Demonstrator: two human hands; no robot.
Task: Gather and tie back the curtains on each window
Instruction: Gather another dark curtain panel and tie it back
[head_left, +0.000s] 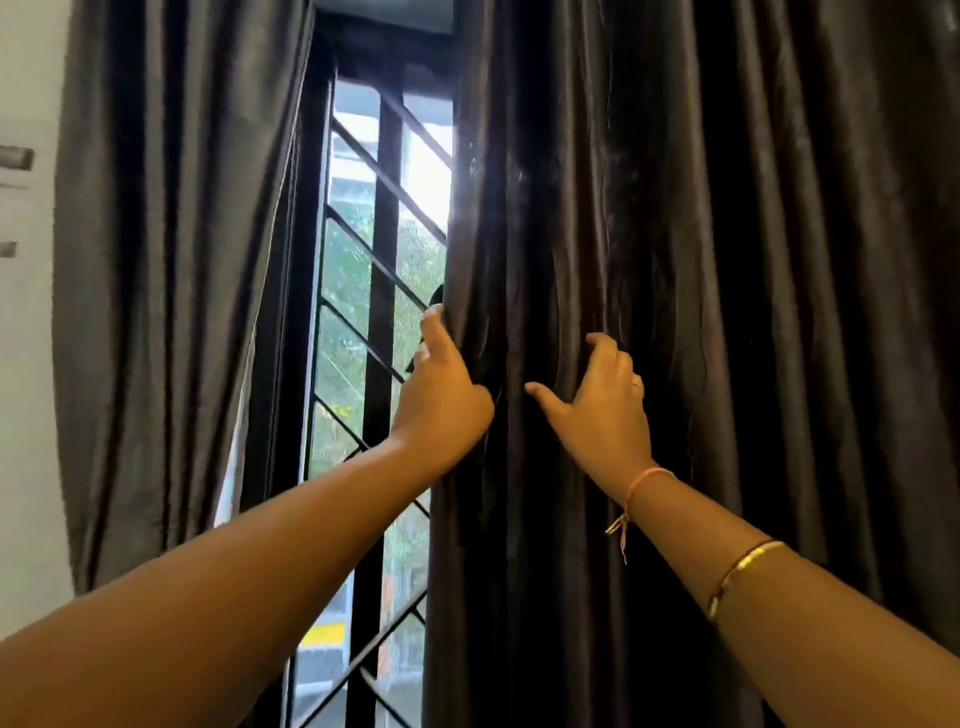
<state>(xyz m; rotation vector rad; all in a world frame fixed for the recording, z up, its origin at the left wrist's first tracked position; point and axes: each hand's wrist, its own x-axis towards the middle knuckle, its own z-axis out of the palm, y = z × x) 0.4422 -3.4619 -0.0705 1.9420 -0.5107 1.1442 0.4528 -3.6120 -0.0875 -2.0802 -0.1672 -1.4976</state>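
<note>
Clutching the left edge of the right curtain with the left hand, clawing into folds just to the right with the right hand (fingers curled in cloth, thumb splayed). Might shed slippery pleats if bunched too thick for one grasp.

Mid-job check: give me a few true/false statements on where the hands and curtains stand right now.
1. Both the left hand and the right hand are on the right curtain. True.
2. The left curtain is tied back. False: it hangs with no tie visible on it.
3. The window grille shows between the two curtains. True.
4. The left hand holds a tie cord. False: it grips the right curtain's inner edge; no cord is visible.
5. The right arm is bare. False: it wears a thread band at the wrist and a gold bangle further up.
</note>
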